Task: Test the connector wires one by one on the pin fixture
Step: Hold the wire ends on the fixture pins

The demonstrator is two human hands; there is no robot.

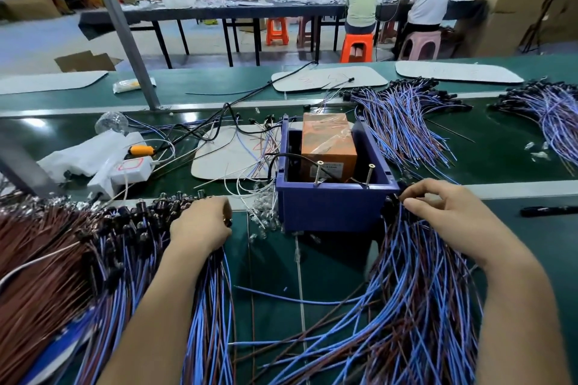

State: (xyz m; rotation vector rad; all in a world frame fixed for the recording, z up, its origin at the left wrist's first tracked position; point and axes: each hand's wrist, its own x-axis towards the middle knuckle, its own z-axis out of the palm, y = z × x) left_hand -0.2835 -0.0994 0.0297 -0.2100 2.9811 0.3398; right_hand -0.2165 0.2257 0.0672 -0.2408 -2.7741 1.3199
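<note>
A blue box fixture (pixel 331 206) stands in the middle of the green bench, with two upright screw pins (pixel 319 172) on its front rim and an orange block (pixel 328 144) inside. My left hand (pixel 201 225) grips a bundle of blue and brown connector wires (pixel 212 306) just left of the box. My right hand (pixel 444 212) pinches the black connector end of a wire (pixel 398 197) at the box's right front corner, on top of another pile of blue and brown wires (pixel 416 306).
More wire bundles (pixel 406 122) lie behind the box and at the far right. White pads (pixel 231 153), a white adapter (pixel 131 169), loose clear bulbs (pixel 266 222) and a black pen (pixel 547 211) lie on the bench. A grey post (pixel 125 31) rises at the left. Two people sit at a far table.
</note>
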